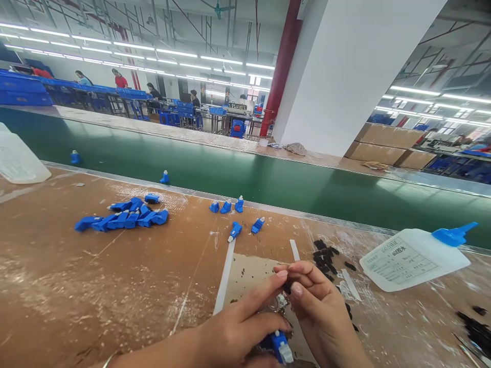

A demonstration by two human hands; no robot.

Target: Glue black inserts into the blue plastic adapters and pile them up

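My left hand (245, 327) is closed around a small blue plastic part with a whitish end (280, 345), low in the view. Its index finger reaches out towards the fingertips of my right hand (322, 306). Between thumb and fingers, my right hand pinches a small black piece (287, 288), mostly hidden by the fingers. Both hands are over a beige cardboard sheet (245, 271) on the brown worktable (146, 276). Just beyond the right hand lies a pile of small black pieces (325, 258).
Several blue parts lie in a heap (126, 217) at left; others stand near a green conveyor belt (215, 166). A white glue bottle with a blue nozzle (414, 260) lies at right. Another white bottle (19, 156) is at far left. More black pieces (477, 329) lie at the right edge.
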